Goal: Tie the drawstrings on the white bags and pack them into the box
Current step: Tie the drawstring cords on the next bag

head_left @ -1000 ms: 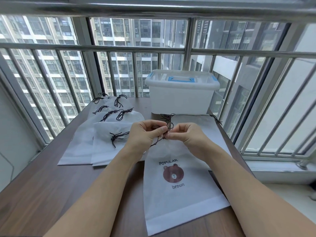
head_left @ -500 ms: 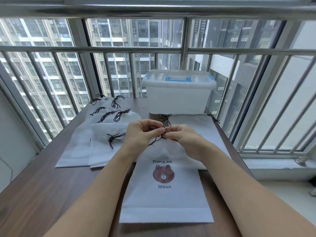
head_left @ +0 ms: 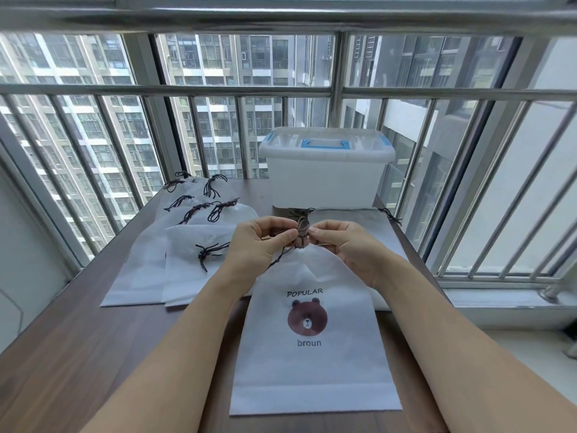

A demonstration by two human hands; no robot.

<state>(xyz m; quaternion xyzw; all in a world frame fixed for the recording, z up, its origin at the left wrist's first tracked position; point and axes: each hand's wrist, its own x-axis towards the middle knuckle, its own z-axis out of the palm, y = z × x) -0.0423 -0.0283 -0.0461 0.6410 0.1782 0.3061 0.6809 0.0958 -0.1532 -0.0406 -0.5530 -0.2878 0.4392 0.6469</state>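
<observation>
A white bag with a brown bear print (head_left: 312, 354) lies flat in front of me, its top gathered. Its dark drawstring (head_left: 301, 230) stands in a small loop above the gathered neck. My left hand (head_left: 259, 242) pinches one strand and my right hand (head_left: 340, 245) pinches the other, thumbs and fingertips meeting at the loop. A loose end trails down to the left of the neck. The white plastic box (head_left: 324, 179), lid on with a blue handle, stands at the table's far side.
Several white bags with knotted dark strings (head_left: 175, 245) lie overlapped on the left of the brown wooden table (head_left: 78, 354). Another flat bag (head_left: 349, 215) lies behind my hands, below the box. Metal window bars (head_left: 218, 89) ring the table's far and right sides.
The bear bag has slid and turned to lie straighter under my hands. My fingers have worked the string into an upright loop between them. The view has shifted slightly.
</observation>
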